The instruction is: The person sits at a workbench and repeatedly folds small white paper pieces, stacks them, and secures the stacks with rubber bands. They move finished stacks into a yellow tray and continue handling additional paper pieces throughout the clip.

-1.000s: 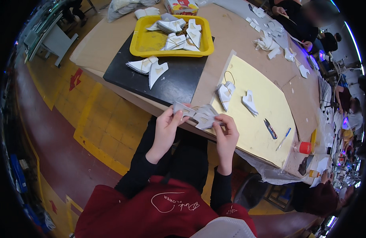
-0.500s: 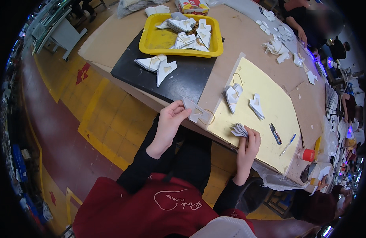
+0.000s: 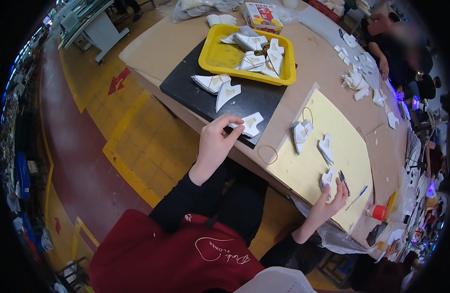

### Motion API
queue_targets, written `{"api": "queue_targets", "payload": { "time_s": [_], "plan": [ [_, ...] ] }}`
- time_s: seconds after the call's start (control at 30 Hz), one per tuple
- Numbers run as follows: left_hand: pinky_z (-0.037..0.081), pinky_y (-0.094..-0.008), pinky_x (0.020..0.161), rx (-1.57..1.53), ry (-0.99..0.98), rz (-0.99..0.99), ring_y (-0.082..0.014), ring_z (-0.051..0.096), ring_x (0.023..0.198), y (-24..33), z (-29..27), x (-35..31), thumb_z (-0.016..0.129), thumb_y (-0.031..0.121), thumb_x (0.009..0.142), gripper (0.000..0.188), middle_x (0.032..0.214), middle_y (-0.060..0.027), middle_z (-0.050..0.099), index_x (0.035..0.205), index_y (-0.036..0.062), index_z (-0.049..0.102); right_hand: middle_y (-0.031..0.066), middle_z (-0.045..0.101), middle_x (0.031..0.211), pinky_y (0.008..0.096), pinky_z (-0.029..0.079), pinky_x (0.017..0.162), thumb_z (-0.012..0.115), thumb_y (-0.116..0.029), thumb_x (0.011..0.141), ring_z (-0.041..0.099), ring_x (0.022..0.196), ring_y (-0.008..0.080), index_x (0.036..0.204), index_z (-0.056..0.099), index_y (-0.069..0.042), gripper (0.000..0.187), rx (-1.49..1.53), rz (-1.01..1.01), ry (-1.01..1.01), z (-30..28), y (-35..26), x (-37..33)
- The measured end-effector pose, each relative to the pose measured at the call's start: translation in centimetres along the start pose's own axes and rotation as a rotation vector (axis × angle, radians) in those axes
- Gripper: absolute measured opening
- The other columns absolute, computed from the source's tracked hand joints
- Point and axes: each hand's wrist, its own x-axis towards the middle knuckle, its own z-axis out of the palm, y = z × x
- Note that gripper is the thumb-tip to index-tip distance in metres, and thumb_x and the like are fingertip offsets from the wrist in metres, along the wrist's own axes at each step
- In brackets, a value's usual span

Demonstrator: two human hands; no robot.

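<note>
My left hand (image 3: 216, 141) pinches a stack of white cut pieces (image 3: 250, 124) at the near edge of the black mat (image 3: 205, 95). My right hand (image 3: 331, 202) holds a small bundle of white pieces (image 3: 327, 179) down on the yellow sheet (image 3: 327, 171), next to a dark small tool (image 3: 344, 181). A rubber band (image 3: 267, 154) lies on the table edge between my hands. Two more white bundles (image 3: 301, 134) lie on the yellow sheet.
A yellow tray (image 3: 220, 57) with several white pieces stands on the black mat; two loose white pieces (image 3: 220, 87) lie before it. A blue pen (image 3: 357, 197) and a red-capped bottle (image 3: 378, 212) are at the sheet's right. Another person (image 3: 398, 49) works across the table.
My hands have separated: the left carried its white pieces up onto the black mat's edge, the right moved its bundle right and down onto the yellow sheet.
</note>
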Motion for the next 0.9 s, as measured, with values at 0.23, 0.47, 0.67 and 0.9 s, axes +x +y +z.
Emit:
{"api": "queue_targets", "payload": {
  "time_s": [0.23, 0.47, 0.67, 0.9],
  "plan": [
    [0.045, -0.0347, 0.081, 0.38, 0.072, 0.346, -0.0243, 0.052, 0.09, -1.5, 0.4, 0.8, 0.076, 0.013, 0.079, 0.019, 0.096, -0.0045, 0.062, 0.096, 0.0079, 0.073, 0.0131, 0.058, 0.103, 0.0401, 0.043, 0.087, 0.072, -0.013, 0.084, 0.054, 0.098, 0.03, 0.108, 0.068, -0.005, 0.025, 0.324, -0.237, -0.475, 6.1, -8.7, -1.7],
    [0.044, -0.0383, 0.083, 0.578, 0.357, 0.234, -0.0279, 0.052, 0.095, -1.5, -1.7, 3.9, 0.079, 0.022, 0.078, 0.018, 0.098, -0.0065, 0.059, 0.088, 0.0083, 0.073, 0.0061, 0.057, 0.092, 0.0384, 0.041, 0.077, 0.074, -0.01, 0.082, 0.053, 0.089, 0.0261, 0.088, 0.067, -0.007, 0.01, 0.289, -0.302, -0.461, 7.9, -8.3, -1.8],
    [0.042, -0.0246, 0.075, 0.258, 0.346, 0.167, -0.0129, 0.053, 0.078, -3.8, -3.1, 5.1, 0.074, 0.013, 0.085, 0.013, 0.083, -0.0015, 0.061, 0.09, 0.0008, 0.071, 0.0078, 0.057, 0.093, 0.0393, 0.041, 0.078, 0.072, -0.01, 0.082, 0.053, 0.089, 0.0269, 0.09, 0.066, -0.006, 0.01, 0.268, -0.353, -0.504, 7.0, -7.8, -1.9],
    [0.037, -0.019, 0.065, -0.574, 0.015, -0.211, -0.0021, 0.049, 0.072, 1.1, -0.1, -2.2, 0.07, 0.006, 0.091, 0.008, 0.082, 0.0017, 0.062, 0.091, -0.0015, 0.069, 0.0139, 0.058, 0.102, 0.036, 0.044, 0.089, 0.069, -0.005, 0.085, 0.055, 0.1, 0.0261, 0.105, 0.064, -0.001, 0.02, 0.427, -0.148, -0.4, 5.5, -8.2, 0.0]
  ]
}}
